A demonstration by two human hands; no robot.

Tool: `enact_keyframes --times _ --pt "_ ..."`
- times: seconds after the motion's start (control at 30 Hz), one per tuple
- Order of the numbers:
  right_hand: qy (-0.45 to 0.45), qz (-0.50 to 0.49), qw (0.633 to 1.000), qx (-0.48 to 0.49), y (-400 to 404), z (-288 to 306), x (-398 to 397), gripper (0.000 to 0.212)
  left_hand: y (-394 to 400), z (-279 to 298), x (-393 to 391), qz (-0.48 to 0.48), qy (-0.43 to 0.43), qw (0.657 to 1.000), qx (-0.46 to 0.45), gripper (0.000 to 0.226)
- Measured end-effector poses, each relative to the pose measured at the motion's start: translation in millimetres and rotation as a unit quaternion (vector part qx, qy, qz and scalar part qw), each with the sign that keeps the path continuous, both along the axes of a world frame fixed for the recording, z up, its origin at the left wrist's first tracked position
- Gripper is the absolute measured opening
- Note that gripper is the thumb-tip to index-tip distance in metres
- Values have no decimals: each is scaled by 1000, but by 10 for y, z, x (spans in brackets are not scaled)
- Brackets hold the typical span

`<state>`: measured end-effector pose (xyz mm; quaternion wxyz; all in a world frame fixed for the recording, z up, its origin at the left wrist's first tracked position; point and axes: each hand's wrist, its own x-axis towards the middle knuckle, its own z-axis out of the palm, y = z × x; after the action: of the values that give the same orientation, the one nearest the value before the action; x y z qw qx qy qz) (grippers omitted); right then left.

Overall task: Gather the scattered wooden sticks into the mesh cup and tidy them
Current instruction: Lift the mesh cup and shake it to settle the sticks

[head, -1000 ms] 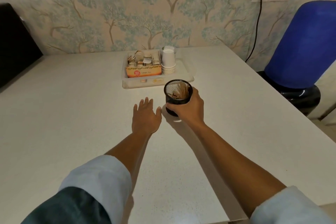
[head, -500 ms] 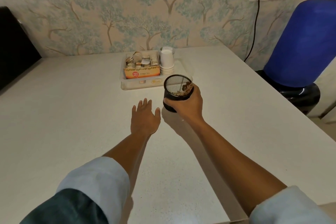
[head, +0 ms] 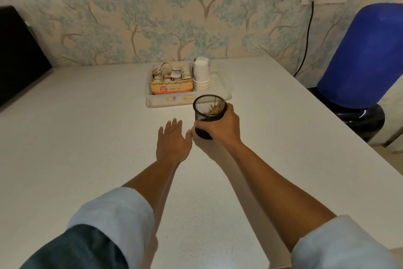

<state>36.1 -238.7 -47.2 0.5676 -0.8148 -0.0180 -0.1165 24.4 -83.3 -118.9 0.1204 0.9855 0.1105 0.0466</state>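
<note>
Your right hand (head: 222, 129) wraps its fingers round the black mesh cup (head: 209, 113), which sits toward the middle of the white table (head: 65, 137), just in front of the clear tray (head: 225, 92) near the far edge. The cup tilts, its mouth leaning away from you and a little to the left, so its long axis runs slanted rather than upright; whether its base touches the table you cannot tell. The wooden sticks (head: 214, 108) lie blurred inside, resting against the right wall of the cup. Your left hand (head: 173, 141) lies flat on the table, fingers straight and slightly spread, its thumb just beside the cup's base. Bare tabletop stretches left and toward the near edge.
</note>
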Motion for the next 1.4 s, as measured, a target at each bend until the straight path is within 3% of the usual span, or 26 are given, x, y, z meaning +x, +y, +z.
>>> enact_keyframes --times 0.23,0.37,0.43,0.57,0.7,0.8,0.9,1.07,1.27,1.4 --pt "-72 -45 996 41 45 101 -26 94 0 -28 26 7 -3 1000 6 66" --pt "31 7 990 -136 3 75 44 94 10 -25 2 -2 -3 1000 7 65" --pt "47 21 985 -163 -18 18 41 96 9 -8 14 -4 -4 1000 12 65" --pt "29 34 990 -131 16 19 3 97 -6 15 14 1 10 1000 20 66" --pt "30 -18 998 -46 -20 88 31 95 -14 25 -8 -1 2 1000 0 65" --pt "52 58 990 -119 -55 71 13 97 13 17 -13 -9 3 1000 7 62" --pt "55 26 995 -81 -109 82 26 98 -19 32 3 -2 0 1000 5 65" --pt "54 67 993 -76 -93 90 -22 96 -23 8 -5 -1 9 1000 15 65" --pt "-76 2 997 24 37 142 -133 93 -10 4 24 2 -2 1000 13 65" --pt "-69 21 997 -9 62 101 -107 95 0 -1 7 3 0 1000 8 65"
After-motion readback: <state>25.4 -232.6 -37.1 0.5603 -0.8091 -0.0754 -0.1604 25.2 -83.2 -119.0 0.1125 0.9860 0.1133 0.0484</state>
